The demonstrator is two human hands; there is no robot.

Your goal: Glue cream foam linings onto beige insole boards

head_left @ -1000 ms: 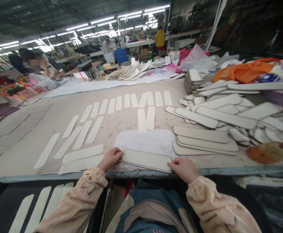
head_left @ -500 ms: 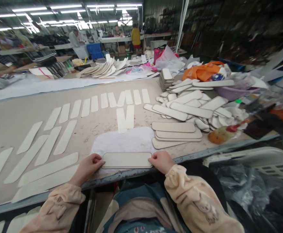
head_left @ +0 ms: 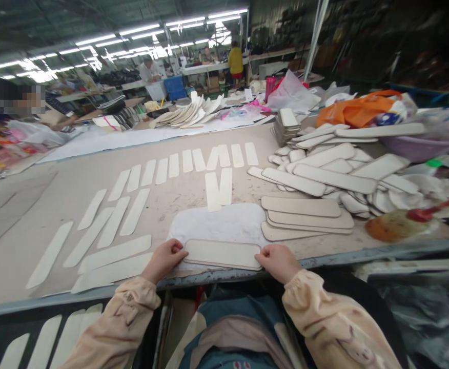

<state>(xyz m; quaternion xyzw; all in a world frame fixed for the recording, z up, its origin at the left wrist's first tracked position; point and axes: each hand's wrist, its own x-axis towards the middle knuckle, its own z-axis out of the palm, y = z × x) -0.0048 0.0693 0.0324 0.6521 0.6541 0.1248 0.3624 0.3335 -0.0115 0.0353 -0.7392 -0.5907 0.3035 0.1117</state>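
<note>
A long cream panel with rounded corners and a dark edge (head_left: pixel 222 254) lies at the front edge of the table, partly over a white cloth-like sheet (head_left: pixel 217 223). My left hand (head_left: pixel 167 260) pinches its left end between thumb and fingers. At the opposite end, my right hand (head_left: pixel 279 261) grips the panel's right corner the same way. Just right of the sheet, several similar panels (head_left: pixel 303 207) lie in a loose stack. Two thin cream strips (head_left: pixel 225 185) touch the sheet's far edge.
Rows of thin cream strips (head_left: pixel 114 221) spread over the table (head_left: pixel 163 205) on the left. A heap of panels (head_left: pixel 332 174) lies at the right, near an orange-brown bottle with a red top (head_left: pixel 393 223) and a purple basin (head_left: pixel 405 148). People work farther back.
The whole scene has shifted right and tilted as my head turned left. Both hands keep hold of the panel's ends, and the panel stays at the table edge.
</note>
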